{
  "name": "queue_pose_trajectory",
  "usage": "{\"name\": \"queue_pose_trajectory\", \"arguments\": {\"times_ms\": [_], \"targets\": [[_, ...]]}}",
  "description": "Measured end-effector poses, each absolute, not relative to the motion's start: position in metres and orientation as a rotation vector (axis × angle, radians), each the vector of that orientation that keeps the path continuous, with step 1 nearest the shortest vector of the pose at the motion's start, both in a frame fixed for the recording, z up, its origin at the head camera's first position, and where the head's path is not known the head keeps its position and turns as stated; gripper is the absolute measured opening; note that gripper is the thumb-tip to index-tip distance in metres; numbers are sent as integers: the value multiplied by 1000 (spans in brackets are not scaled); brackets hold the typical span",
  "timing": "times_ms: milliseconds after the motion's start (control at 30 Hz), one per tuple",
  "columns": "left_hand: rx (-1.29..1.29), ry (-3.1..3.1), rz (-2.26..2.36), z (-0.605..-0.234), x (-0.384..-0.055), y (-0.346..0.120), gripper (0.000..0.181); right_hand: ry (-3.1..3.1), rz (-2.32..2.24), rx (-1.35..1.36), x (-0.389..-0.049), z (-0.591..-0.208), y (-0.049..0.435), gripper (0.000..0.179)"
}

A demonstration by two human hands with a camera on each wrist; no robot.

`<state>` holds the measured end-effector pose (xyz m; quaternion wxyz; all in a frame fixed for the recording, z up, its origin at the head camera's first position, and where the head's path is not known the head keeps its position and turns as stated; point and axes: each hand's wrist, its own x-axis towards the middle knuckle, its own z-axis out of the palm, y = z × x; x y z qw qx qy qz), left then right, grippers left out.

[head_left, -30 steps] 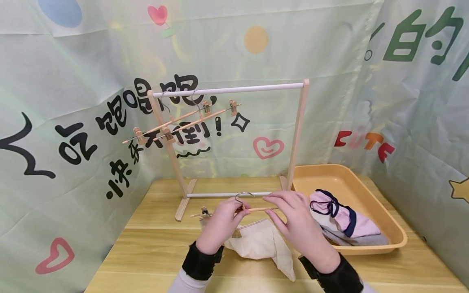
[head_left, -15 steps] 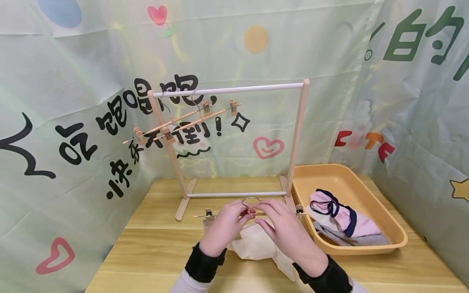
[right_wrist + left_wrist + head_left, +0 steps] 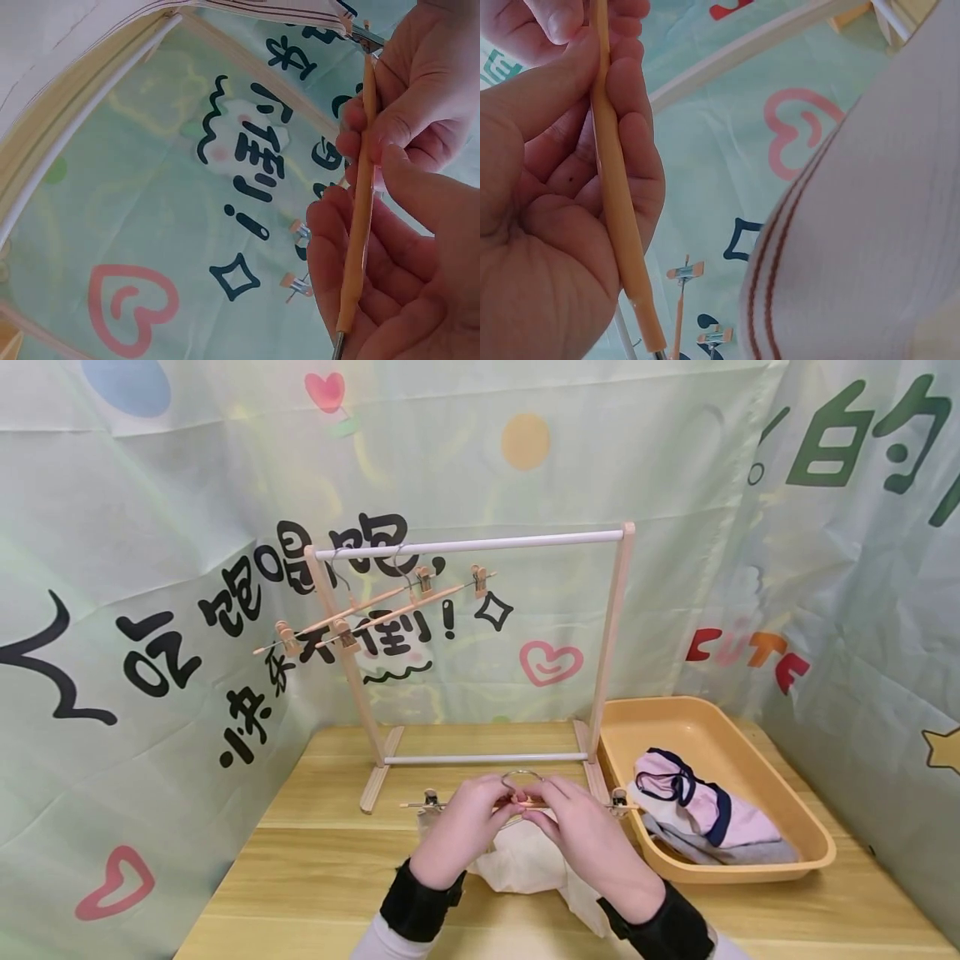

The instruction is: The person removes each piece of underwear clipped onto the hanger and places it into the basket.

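My left hand (image 3: 467,820) grips the wooden bar of a clip hanger (image 3: 617,184) near its middle, thumb on one side and fingers curled on the other. Close beside it, my right hand (image 3: 592,835) holds the same bar between thumb and fingers, as the right wrist view shows. The hanger's metal hook rises above both hands. A cream cloth garment (image 3: 517,862) with brown stitching hangs below; its upper left corner is at the left clip (image 3: 431,799). Whether the right clip (image 3: 618,802) bites cloth is unclear. Both hands hide part of the bar.
Behind the hands stands a wooden rack (image 3: 611,635) with a white top rail (image 3: 517,540). Two clip hangers (image 3: 416,606) hang at its left end. To the right, a yellow tray (image 3: 697,714) holds folded pink and grey clothes (image 3: 738,817).
The right hand has moved left along the bar until it meets the left hand, uncovering the right clip. The hanger has come slightly lower and nearer.
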<state>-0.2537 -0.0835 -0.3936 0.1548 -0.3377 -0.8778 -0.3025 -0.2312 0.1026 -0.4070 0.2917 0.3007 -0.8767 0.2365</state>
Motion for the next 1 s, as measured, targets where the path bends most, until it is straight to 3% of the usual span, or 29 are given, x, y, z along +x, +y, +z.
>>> {"name": "queue_pose_trajectory", "arguments": {"times_ms": [367, 1000], "targets": [[-904, -2593, -987, -390, -251, -83, 11, -2236, 648, 856, -235, -409, 104, 11], [-861, -2315, -964, -376, -244, -98, 26, -2194, 667, 853, -235, -399, 110, 13]]}}
